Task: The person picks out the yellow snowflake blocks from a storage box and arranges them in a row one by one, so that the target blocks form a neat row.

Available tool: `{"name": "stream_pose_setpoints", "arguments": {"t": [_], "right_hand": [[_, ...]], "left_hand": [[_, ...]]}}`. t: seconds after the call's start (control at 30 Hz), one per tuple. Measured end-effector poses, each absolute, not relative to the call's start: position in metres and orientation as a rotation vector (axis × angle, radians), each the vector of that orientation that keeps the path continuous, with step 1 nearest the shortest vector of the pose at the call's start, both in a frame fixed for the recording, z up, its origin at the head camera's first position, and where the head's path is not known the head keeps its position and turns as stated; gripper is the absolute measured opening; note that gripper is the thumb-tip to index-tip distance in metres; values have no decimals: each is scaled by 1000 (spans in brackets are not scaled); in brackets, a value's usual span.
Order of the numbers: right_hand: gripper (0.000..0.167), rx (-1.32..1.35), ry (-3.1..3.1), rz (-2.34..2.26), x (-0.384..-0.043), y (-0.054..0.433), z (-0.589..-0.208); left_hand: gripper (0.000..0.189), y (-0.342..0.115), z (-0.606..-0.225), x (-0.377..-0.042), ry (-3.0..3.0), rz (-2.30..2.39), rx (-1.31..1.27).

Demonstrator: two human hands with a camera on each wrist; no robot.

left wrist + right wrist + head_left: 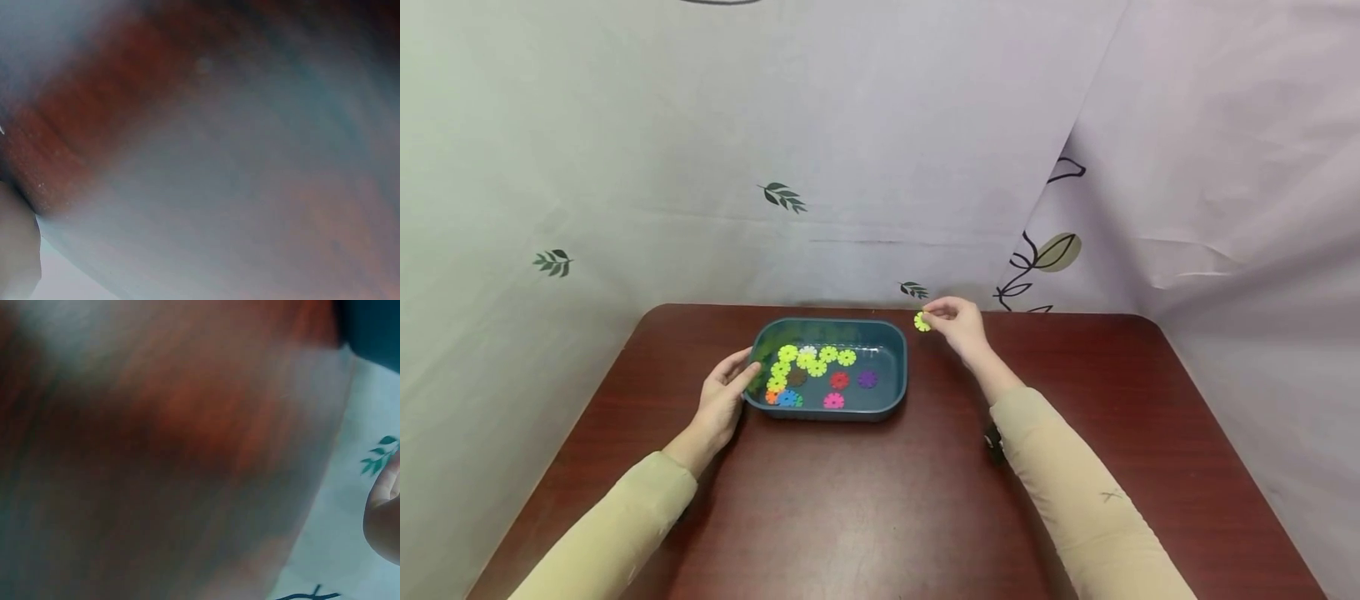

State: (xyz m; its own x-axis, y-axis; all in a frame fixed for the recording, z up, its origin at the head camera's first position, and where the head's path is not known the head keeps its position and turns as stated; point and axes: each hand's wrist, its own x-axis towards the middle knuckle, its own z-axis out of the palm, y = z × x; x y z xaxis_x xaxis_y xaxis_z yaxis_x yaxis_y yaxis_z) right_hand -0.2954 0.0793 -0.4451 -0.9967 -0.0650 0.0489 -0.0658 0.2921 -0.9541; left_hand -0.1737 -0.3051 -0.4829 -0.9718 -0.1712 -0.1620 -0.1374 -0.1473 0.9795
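A dark teal plastic tray (880, 408) stands toward the far side of the table. My left hand (721, 396) grips its left end, thumb over the rim. Inside lie several flower-shaped plastic discs: many yellow-green ones (780, 368), plus a red disc (839, 380), a purple disc (868, 379), a pink disc (833, 401), a blue disc (787, 398) and a few others. Just beyond the tray's right end, my right hand (958, 327) pinches a yellow-green disc (921, 322) between thumb and fingers, apart from the tray. The left wrist view is mostly blurred.
The dark red-brown table (865, 500) has rounded far corners. Behind it hangs a pale curtain (865, 150) with leaf prints, close to the far edge. A small dark object (993, 442) shows under the right wrist. In the right wrist view, a tray corner (378, 331) appears at top right.
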Motion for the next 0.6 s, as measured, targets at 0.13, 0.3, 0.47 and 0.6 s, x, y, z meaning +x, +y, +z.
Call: {"name": "stream_pose_setpoints", "arguments": {"t": [0.13,0.3,0.47,0.6], "right_hand": [[24,49,-2548,1910,-295,88,-453],[26,-12,-2585,1960,-296,92,-460],[24,-42,-2670,1922,-296,90,-466],[22,6,-2731,1819,-298,88,-471]], "left_hand": [[44,-305,-483,-174,-2084,-2318,374],[52,-307,-483,-175,-2107,-2313,402],[48,-307,-482,-174,-2105,-2313,387],[45,-306,-482,-174,-2082,-2321,379]]}}
